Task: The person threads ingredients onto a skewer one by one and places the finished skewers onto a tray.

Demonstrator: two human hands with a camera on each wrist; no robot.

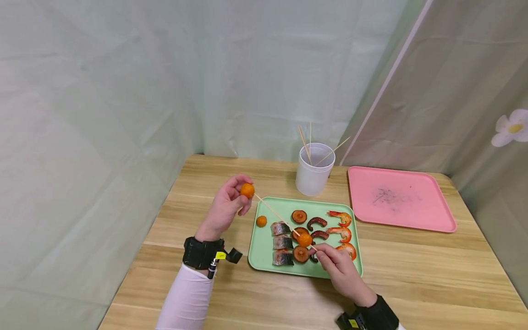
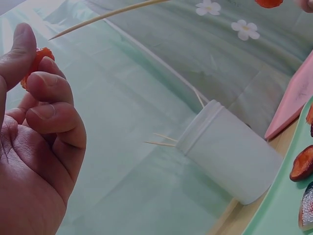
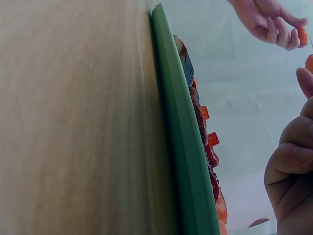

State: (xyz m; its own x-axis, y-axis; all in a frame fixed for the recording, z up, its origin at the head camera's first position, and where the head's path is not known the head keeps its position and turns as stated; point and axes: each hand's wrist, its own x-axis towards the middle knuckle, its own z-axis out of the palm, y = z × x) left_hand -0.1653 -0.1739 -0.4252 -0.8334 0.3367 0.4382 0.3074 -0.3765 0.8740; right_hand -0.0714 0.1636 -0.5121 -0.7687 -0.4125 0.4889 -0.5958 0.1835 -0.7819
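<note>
l hand point(image 1: 224, 206) pinches orange ball point(image 1: 247, 190) over desk point(image 1: 412, 270), twd its far-left corner. r hand point(image 1: 341, 271) grips skewer point(image 1: 274, 212) w/ threaded ball point(image 1: 304, 240) — long axis slants far-left, tip just beside orange ball, not touching.

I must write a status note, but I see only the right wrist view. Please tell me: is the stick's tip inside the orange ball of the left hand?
Observer: No. The left wrist view shows the bare tip of the skewer outside the orange ball that the left hand pinches.
Operator: Thank you. And how many shrimp are there?
Observer: Three, in a column near the right end of the green tray.
Operator: What lies past that end?
Observer: A pink tray, farther back and to the right.
</note>
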